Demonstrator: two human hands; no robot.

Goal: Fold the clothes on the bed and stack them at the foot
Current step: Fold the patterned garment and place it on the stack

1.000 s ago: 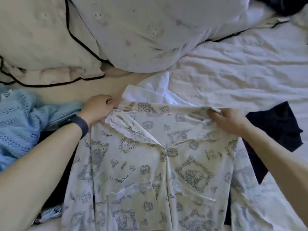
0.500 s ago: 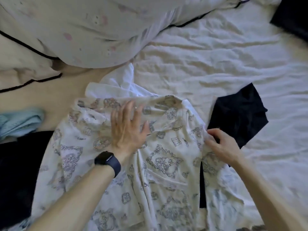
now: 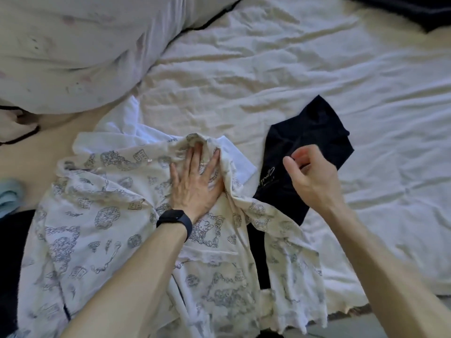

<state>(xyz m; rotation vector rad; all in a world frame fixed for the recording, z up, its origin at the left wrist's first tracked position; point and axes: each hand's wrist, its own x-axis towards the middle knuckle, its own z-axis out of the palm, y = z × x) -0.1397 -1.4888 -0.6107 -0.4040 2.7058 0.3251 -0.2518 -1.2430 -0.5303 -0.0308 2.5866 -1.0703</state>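
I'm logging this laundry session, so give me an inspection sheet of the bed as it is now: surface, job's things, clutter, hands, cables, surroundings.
Surface: rumpled white bed sheet.
Job's things: printed shirt spread out over a white garment; black garment to its right, partly under it; light blue garment at the left edge.
Clutter: pillow at upper left; dark cloth in the top right corner.
Hands: left hand pressed flat on the printed shirt; right hand above the black garment, fingers curled, nothing seen in them.
Cables: nothing seen.
Surroundings: grey strip past the bed's edge; too little to tell.
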